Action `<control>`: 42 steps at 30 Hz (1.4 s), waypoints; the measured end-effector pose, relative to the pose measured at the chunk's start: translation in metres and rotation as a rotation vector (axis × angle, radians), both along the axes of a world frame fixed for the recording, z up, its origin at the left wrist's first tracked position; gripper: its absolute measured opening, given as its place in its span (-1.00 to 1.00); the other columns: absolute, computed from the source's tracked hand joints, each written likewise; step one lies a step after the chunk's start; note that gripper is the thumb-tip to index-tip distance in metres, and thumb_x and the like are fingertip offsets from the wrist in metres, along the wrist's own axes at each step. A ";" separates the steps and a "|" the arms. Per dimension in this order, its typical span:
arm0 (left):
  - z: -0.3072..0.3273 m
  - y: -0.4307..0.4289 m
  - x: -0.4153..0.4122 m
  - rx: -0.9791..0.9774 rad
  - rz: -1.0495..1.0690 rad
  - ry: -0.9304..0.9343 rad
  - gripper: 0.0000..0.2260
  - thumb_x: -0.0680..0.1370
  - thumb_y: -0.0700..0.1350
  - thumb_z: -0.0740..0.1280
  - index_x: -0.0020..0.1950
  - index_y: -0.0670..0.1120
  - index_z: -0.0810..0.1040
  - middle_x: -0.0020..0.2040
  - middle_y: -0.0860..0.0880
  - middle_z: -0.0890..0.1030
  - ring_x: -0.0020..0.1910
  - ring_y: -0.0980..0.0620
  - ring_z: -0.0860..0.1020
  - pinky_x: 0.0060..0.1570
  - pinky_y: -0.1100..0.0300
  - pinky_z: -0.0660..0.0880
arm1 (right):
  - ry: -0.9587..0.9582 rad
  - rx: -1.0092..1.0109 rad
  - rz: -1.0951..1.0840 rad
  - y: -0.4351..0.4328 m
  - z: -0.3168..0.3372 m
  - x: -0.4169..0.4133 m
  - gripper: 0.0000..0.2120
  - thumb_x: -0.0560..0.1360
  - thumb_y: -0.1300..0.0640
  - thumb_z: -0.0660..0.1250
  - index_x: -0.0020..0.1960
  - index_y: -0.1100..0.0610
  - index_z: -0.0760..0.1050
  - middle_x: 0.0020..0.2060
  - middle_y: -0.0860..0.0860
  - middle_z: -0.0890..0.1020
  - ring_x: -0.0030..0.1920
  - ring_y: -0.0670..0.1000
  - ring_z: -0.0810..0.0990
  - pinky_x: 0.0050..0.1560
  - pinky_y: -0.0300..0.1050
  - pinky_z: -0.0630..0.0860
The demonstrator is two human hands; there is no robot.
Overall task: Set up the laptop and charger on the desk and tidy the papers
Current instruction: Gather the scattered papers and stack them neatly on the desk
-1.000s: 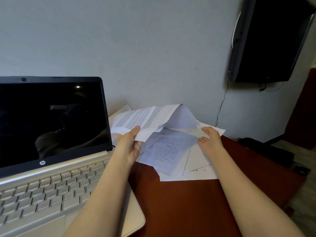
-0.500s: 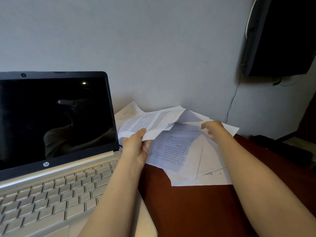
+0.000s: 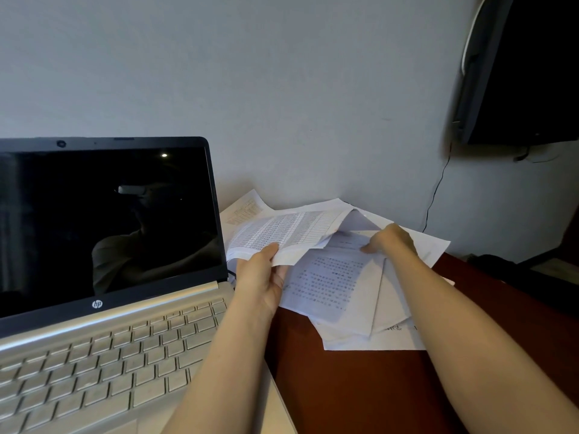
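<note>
Gripping a table sheet raised above the papers: left hand, thumb on top, fingers beneath. Right hand is curled at the top edge of a text sheet; cannot tell whether it pinches. Papers lie fanned on the desk, just right of the laptop, which is open with a dark screen.

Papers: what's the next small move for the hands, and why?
Probably the right hand should draw the text sheet it touches up under the table sheet that the left hand grips lifted, since the other papers lie fanned and askew on the desk.
</note>
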State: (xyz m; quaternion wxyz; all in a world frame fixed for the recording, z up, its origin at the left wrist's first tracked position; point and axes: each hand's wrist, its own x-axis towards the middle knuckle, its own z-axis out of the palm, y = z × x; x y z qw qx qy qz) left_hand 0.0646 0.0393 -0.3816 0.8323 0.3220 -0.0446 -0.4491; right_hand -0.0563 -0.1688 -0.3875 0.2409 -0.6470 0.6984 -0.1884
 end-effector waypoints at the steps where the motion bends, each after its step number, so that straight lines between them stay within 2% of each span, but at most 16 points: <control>1: 0.000 0.000 0.000 0.004 -0.002 0.002 -0.64 0.56 -0.39 0.19 0.36 -0.29 0.35 0.23 -0.24 0.52 -0.13 -0.05 0.57 -0.48 0.24 0.58 | -0.029 -0.021 -0.014 -0.001 -0.002 -0.002 -0.37 0.35 0.03 0.52 0.30 0.21 0.35 0.24 0.14 0.49 0.24 0.19 0.47 0.20 0.03 0.43; 7: -0.002 -0.003 0.001 0.009 -0.005 0.022 -0.63 0.56 -0.39 0.19 0.38 -0.29 0.32 0.26 -0.25 0.50 -0.12 -0.07 0.57 -0.48 0.23 0.58 | -0.244 -0.075 -0.074 -0.003 -0.007 -0.015 -0.45 0.34 0.17 0.52 0.25 0.25 0.41 0.21 0.19 0.53 0.21 0.22 0.50 0.20 0.08 0.46; 13: -0.002 -0.004 0.000 -0.012 0.003 0.036 -0.62 0.56 -0.39 0.20 0.38 -0.29 0.33 0.27 -0.24 0.50 -0.14 -0.05 0.57 -0.48 0.24 0.57 | -0.562 -0.106 -0.062 0.001 -0.003 -0.030 -0.60 0.24 0.25 0.50 0.06 0.25 0.53 0.01 0.18 0.62 -0.02 0.21 0.61 0.00 0.10 0.59; 16: -0.002 -0.003 0.000 -0.011 -0.003 0.036 -0.62 0.56 -0.38 0.21 0.38 -0.29 0.32 0.26 -0.24 0.51 -0.15 -0.05 0.57 -0.49 0.24 0.57 | -0.486 -0.098 -0.042 0.005 0.001 -0.047 -0.78 0.29 0.22 0.50 -0.18 0.23 0.48 -0.14 0.14 0.61 -0.12 0.14 0.59 -0.13 -0.11 0.49; 19: -0.003 -0.002 -0.003 -0.001 -0.009 0.029 -0.62 0.56 -0.37 0.21 0.39 -0.30 0.31 0.08 -0.20 0.56 -0.18 -0.04 0.57 -0.55 0.26 0.53 | -0.505 -0.069 -0.055 0.015 0.004 -0.064 -0.82 0.26 0.24 0.49 -0.24 0.24 0.51 -0.30 0.13 0.66 -0.18 0.14 0.65 -0.14 -0.08 0.57; 20: -0.004 -0.002 -0.004 0.006 -0.012 0.022 -0.61 0.56 -0.37 0.21 0.39 -0.30 0.30 0.01 -0.19 0.56 -0.19 -0.04 0.57 -0.57 0.27 0.52 | -0.544 -0.046 -0.060 0.019 0.004 -0.070 -0.86 0.27 0.27 0.47 -0.24 0.26 0.53 -0.44 0.10 0.64 -0.30 0.12 0.64 -0.27 -0.10 0.57; 22: -0.005 -0.003 -0.009 0.026 -0.022 -0.008 -0.62 0.57 -0.37 0.20 0.39 -0.31 0.30 -0.02 -0.18 0.55 -0.21 -0.02 0.56 -0.58 0.29 0.50 | -0.589 -0.020 -0.088 0.031 0.002 -0.083 -0.87 0.31 0.33 0.44 -0.33 0.25 0.49 -0.65 0.03 0.52 -0.50 0.04 0.51 -0.55 -0.24 0.38; 23: -0.006 -0.004 -0.012 0.042 -0.026 -0.034 -0.62 0.57 -0.37 0.20 0.39 -0.31 0.30 0.00 -0.18 0.55 -0.22 -0.01 0.54 -0.58 0.29 0.50 | -0.583 -0.019 -0.108 0.035 -0.001 -0.091 -0.81 0.33 0.33 0.46 -0.36 0.23 0.46 -0.64 0.04 0.51 -0.52 0.02 0.47 -0.57 -0.25 0.34; 26: -0.009 -0.005 -0.024 0.103 -0.037 -0.134 -0.71 0.57 -0.37 0.19 0.30 -0.33 0.38 0.00 -0.16 0.55 -0.26 0.01 0.52 -0.56 0.31 0.52 | -0.543 -0.011 -0.162 0.051 -0.008 -0.117 -0.77 0.34 0.26 0.51 -0.32 0.24 0.45 -0.43 0.10 0.55 -0.46 0.01 0.49 -0.45 -0.18 0.47; 28: -0.011 -0.004 -0.032 0.112 -0.044 -0.172 -0.78 0.56 -0.38 0.19 0.20 -0.27 0.41 -0.13 -0.12 0.54 -0.29 0.02 0.52 -0.57 0.34 0.50 | -0.510 0.050 -0.159 0.060 -0.010 -0.129 -0.72 0.33 0.22 0.54 -0.31 0.25 0.43 -0.41 0.10 0.54 -0.44 -0.01 0.52 -0.42 -0.20 0.51; 33: -0.017 0.001 -0.048 0.118 -0.042 -0.208 -0.76 0.55 -0.40 0.19 0.17 -0.17 0.41 -0.17 -0.11 0.52 -0.43 0.07 0.56 -0.57 0.34 0.48 | -0.446 0.056 -0.159 0.084 -0.008 -0.139 -0.68 0.30 0.15 0.56 -0.31 0.22 0.41 -0.40 0.07 0.56 -0.47 -0.04 0.54 -0.47 -0.24 0.46; 35: -0.017 0.008 -0.057 0.120 -0.034 -0.204 -0.74 0.55 -0.41 0.19 0.18 -0.17 0.40 -0.17 -0.11 0.51 -0.36 0.04 0.54 -0.57 0.34 0.48 | -0.433 0.038 -0.154 0.093 -0.006 -0.138 -0.70 0.30 0.13 0.56 -0.30 0.20 0.44 -0.34 0.08 0.62 -0.45 -0.03 0.57 -0.46 -0.23 0.47; 36: -0.018 0.012 -0.061 0.112 -0.027 -0.200 -0.70 0.54 -0.42 0.19 0.23 -0.17 0.41 -0.13 -0.13 0.53 -0.30 0.02 0.53 -0.57 0.33 0.49 | -0.438 0.034 -0.149 0.095 -0.007 -0.137 -0.72 0.28 0.15 0.57 -0.27 0.20 0.47 -0.26 0.09 0.65 -0.38 0.00 0.62 -0.38 -0.18 0.54; 38: -0.017 0.019 -0.068 0.096 -0.017 -0.193 -0.65 0.54 -0.42 0.19 0.32 -0.23 0.38 0.00 -0.16 0.53 -0.24 0.00 0.53 -0.55 0.31 0.51 | -0.589 0.052 -0.144 0.099 -0.009 -0.137 -0.80 0.28 0.28 0.54 -0.20 0.25 0.53 -0.13 0.18 0.68 -0.24 0.08 0.65 -0.15 -0.06 0.62; 39: -0.017 0.023 -0.072 0.091 -0.018 -0.197 -0.64 0.55 -0.42 0.18 0.34 -0.25 0.36 0.03 -0.16 0.53 -0.23 0.00 0.53 -0.53 0.31 0.53 | -0.719 0.084 -0.128 0.107 -0.008 -0.138 -0.85 0.31 0.38 0.48 -0.19 0.30 0.53 -0.12 0.23 0.66 -0.26 0.10 0.63 -0.14 -0.04 0.61; 42: -0.015 0.032 -0.084 0.079 -0.015 -0.199 -0.65 0.53 -0.43 0.20 0.31 -0.27 0.38 -0.09 -0.10 0.56 -0.22 0.01 0.54 -0.51 0.31 0.54 | -0.981 0.166 -0.074 0.143 -0.009 -0.135 -0.85 0.40 0.48 0.32 -0.05 0.36 0.49 -0.30 0.21 0.57 -0.35 0.06 0.55 -0.44 -0.20 0.58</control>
